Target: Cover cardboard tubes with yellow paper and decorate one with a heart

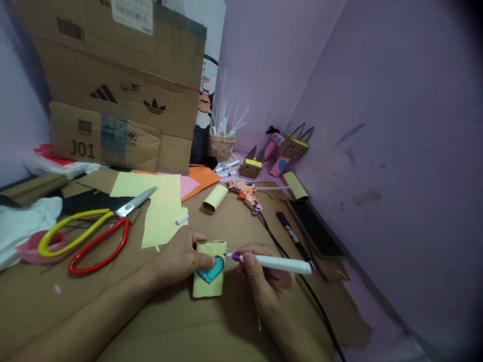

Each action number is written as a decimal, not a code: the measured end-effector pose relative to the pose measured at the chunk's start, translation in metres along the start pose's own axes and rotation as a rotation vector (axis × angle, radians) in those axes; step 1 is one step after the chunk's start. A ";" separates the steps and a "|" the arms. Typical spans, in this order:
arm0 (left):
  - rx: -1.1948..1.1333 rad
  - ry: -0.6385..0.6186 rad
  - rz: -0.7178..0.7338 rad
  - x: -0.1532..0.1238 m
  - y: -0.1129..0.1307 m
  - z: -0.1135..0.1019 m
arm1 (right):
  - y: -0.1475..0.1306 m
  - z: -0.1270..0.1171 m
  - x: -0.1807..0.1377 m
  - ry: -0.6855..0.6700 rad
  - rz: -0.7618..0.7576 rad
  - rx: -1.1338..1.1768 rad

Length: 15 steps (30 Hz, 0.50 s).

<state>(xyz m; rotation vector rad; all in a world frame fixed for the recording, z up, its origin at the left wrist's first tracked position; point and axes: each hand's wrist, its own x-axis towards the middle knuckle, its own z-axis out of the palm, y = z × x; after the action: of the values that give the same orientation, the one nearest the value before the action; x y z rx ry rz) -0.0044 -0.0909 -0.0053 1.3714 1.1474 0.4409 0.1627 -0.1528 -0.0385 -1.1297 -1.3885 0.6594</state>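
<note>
My left hand (184,256) grips a flattened tube covered in pale yellow paper (208,290), its thumb lying over a blue heart (213,273) with a dark outline. In my right hand (262,281) is a white marker (281,263) with a purple tip, which points left at the tube's upper right edge. Whether the tip touches the paper I cannot tell. Past the tube lie a second yellow-covered tube (215,198) and a flower-patterned glue gun (245,193) with a black cord.
Scissors (119,213) with red and yellow handles lie left on yellow paper (162,221). A large cardboard box (124,90) stands behind. At right are a black marker (294,239) and a phone (317,229); cardboard animal figures (252,166) and a pen basket (222,147) stand at the back.
</note>
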 end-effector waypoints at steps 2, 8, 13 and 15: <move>0.007 0.003 0.009 0.000 -0.001 0.000 | 0.002 0.000 0.001 -0.043 -0.015 -0.014; -0.007 0.007 0.024 0.001 -0.001 0.001 | 0.002 0.000 0.002 -0.114 -0.098 -0.057; -0.014 0.013 0.018 0.001 0.000 0.000 | -0.001 0.000 0.005 -0.143 -0.116 -0.081; -0.012 0.017 0.018 0.001 -0.002 0.000 | -0.001 0.000 0.006 -0.149 -0.111 -0.086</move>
<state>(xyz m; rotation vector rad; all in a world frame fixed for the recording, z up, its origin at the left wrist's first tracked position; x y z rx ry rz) -0.0049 -0.0906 -0.0075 1.3707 1.1450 0.4724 0.1630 -0.1479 -0.0350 -1.0792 -1.6077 0.6188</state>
